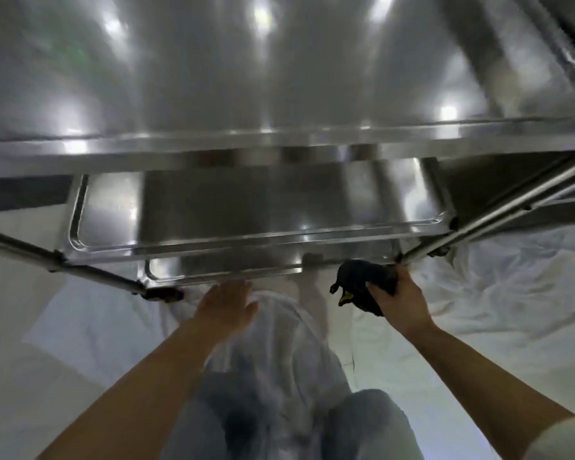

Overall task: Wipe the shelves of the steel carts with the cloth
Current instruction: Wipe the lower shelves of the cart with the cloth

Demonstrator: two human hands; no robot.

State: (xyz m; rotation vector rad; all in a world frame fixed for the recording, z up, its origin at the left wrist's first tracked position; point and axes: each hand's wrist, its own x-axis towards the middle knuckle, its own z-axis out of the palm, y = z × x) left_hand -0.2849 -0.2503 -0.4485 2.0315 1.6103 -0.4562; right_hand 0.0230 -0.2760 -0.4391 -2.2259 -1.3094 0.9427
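Steel cart [279,151] looms above me; my right hand [400,298] grips the balled dark cloth [365,283] beside the lowest shelf [226,265]; left hand [228,308] spread, idle; I might bump the overhanging shelf edge.

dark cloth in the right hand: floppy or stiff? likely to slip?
The cloth is likely floppy: it bunches in the right hand and a corner dangles free. Probably light, since it is held by the fingers alone. It seems unlikely to slip, as it is wadded in the grip.
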